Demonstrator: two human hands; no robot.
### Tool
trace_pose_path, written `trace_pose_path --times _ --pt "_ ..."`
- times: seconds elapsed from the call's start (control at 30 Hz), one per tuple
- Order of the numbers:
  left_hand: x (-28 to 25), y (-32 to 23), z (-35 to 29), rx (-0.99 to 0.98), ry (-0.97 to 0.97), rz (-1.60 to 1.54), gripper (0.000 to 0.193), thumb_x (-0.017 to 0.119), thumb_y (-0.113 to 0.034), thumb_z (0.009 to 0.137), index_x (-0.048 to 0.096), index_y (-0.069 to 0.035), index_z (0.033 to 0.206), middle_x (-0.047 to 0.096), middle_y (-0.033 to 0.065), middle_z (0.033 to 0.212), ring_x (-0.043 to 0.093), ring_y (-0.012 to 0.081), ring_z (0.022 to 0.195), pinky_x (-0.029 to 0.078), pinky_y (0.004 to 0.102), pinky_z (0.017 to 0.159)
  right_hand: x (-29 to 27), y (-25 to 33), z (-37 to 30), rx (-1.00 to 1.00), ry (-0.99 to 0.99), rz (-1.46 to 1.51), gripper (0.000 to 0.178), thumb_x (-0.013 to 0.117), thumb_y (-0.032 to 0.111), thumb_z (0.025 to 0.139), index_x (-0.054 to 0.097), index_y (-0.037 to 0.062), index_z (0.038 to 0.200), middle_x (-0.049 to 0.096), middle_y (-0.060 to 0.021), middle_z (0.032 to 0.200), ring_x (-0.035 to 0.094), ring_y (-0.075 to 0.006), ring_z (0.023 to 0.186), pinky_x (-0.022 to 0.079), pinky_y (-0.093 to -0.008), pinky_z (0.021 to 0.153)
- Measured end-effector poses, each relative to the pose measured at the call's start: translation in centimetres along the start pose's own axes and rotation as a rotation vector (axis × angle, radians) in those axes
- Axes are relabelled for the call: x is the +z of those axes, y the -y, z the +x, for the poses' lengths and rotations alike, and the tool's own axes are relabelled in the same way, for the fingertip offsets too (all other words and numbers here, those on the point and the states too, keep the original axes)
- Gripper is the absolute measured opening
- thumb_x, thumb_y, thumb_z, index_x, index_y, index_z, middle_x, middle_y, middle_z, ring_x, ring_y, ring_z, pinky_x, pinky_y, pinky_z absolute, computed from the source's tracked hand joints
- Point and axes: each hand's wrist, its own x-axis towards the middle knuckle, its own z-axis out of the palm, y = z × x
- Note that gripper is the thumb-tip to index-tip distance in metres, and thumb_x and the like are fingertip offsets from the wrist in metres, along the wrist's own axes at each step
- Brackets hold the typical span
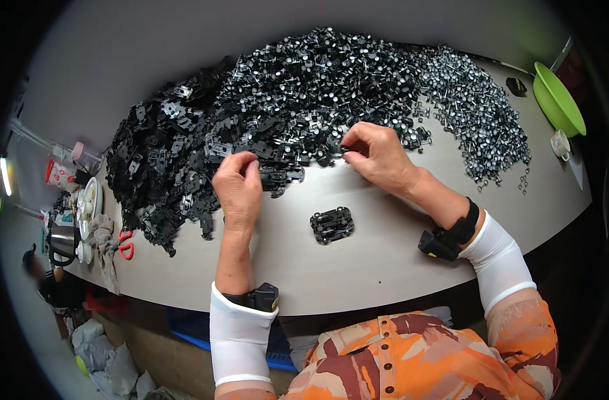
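Observation:
A black toy car chassis with wheels (332,225) lies on the table between my forearms. At the near edge of a heap of flat black chassis plates (178,143), my left hand (238,193) has its fingers curled together; whatever they may hold is hidden. My right hand (383,160) pinches thumb and forefinger together beside the heap of small black wheels with silvery faces (324,80). Something small and dark shows at those fingertips, but I cannot tell it from the wheels behind. Both wrists carry black strapped devices.
Small silvery metal pieces (478,107) spread at the right, near a green basin (559,100) and a white mug (560,145). Red-handled scissors (126,245), a grey cloth (104,247) and a metal kettle (64,241) stand left. Another person (54,287) is at the far left.

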Motion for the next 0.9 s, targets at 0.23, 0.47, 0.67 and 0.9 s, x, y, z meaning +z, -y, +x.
trace_pose_path --times 0.23,0.47,0.67,0.9 --pt "-0.2 -1.2 -0.9 0.111 0.237 0.571 0.031 0.053 0.010 0.068 0.065 -0.003 0.094 0.051 0.0125 0.094 0.047 0.0299 0.092 0.044 0.0373 0.079 -0.4 -0.2 -0.5 0.179 0.099 0.095 0.014 0.064 0.000 0.075 0.058 -0.0039 0.088 0.063 -0.0106 0.076 0.062 -0.0151 0.069 0.051 -0.0281 0.064" --pt "-0.8 -0.4 -0.3 0.081 0.294 0.442 0.026 0.068 0.002 0.063 0.064 0.001 0.089 0.053 0.0124 0.090 0.044 0.0295 0.091 0.040 0.0358 0.084 -0.3 0.6 -0.3 0.250 0.170 0.286 0.014 0.064 0.001 0.077 0.062 -0.0032 0.090 0.065 -0.0085 0.082 0.062 -0.0128 0.076 0.051 -0.0260 0.070" --pt "-0.9 -0.4 -0.3 -0.298 0.403 -0.411 0.011 0.060 -0.004 0.082 0.063 0.002 0.091 0.065 0.0040 0.077 0.055 0.0087 0.061 0.042 0.0222 0.051 -1.0 1.7 -0.2 0.403 0.198 0.426 0.011 0.062 0.003 0.082 0.060 -0.0016 0.091 0.063 -0.0057 0.080 0.062 -0.0108 0.069 0.051 -0.0238 0.054" --pt "-0.8 -2.2 -0.8 -0.627 0.666 -0.882 0.017 0.061 -0.007 0.085 0.060 0.000 0.100 0.063 0.0051 0.078 0.056 0.0078 0.061 0.039 0.0180 0.047 -0.4 1.9 0.8 0.492 0.201 0.847 0.017 0.061 0.004 0.085 0.055 -0.0036 0.099 0.060 -0.0086 0.085 0.063 -0.0153 0.075 0.054 -0.0245 0.057"
